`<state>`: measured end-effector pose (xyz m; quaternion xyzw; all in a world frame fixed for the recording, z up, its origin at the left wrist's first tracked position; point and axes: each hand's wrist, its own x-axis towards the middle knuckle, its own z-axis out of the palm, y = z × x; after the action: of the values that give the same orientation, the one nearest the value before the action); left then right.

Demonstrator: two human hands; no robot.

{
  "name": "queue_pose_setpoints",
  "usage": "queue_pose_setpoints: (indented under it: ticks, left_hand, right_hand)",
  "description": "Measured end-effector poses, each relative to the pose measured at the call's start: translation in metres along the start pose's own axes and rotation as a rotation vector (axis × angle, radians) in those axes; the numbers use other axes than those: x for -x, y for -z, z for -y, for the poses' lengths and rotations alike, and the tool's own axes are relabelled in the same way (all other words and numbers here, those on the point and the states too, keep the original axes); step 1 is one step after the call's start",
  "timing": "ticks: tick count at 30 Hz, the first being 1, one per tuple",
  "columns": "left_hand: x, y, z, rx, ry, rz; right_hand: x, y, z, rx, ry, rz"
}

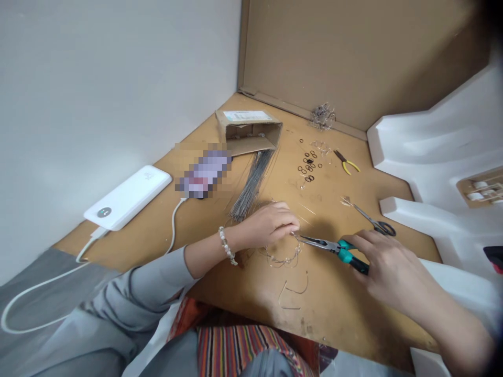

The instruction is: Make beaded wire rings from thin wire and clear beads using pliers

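Striped cloth [231,345]; right hand [387,262] holds pliers [333,247] beside wire ring [288,260]

- One camera, on the person's head, gave the only view.
- It looked forward and down from above the near edge of the table [346,324].
- It stood close enough to show the left hand [271,225] and right hand [387,259] whole, over the table.
- Its wide field took in the lap [233,343] at the table's near side, wall [118,78] to its left, cardboard [334,57] beyond its far edge, foam [404,141] along its right.
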<state>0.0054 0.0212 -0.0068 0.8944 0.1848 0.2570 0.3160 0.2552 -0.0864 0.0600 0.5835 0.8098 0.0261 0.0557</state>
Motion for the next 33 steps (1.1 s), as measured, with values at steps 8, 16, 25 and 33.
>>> queue_pose_setpoints:
  ticks: [8,16,25,33]
  left_hand:
    - [0.0005,0.0015,-0.0022,-0.007,-0.030,0.006]
    - [0.0008,0.0015,-0.0016,0.000,-0.046,0.007]
    - [0.0011,-0.0003,-0.0026,-0.002,-0.067,0.002]
    - [0.0008,-0.0010,-0.0037,0.002,-0.109,-0.034]
  right_hand:
    - [-0.0070,0.0010,0.0047,0.015,0.023,0.011]
    - [-0.0050,-0.0011,0.0036,-0.014,-0.001,0.069]
    - [-0.0037,0.0002,0.0056,-0.118,-0.085,0.199]
    - [-0.0065,0.0056,0.0077,-0.220,-0.151,0.339]
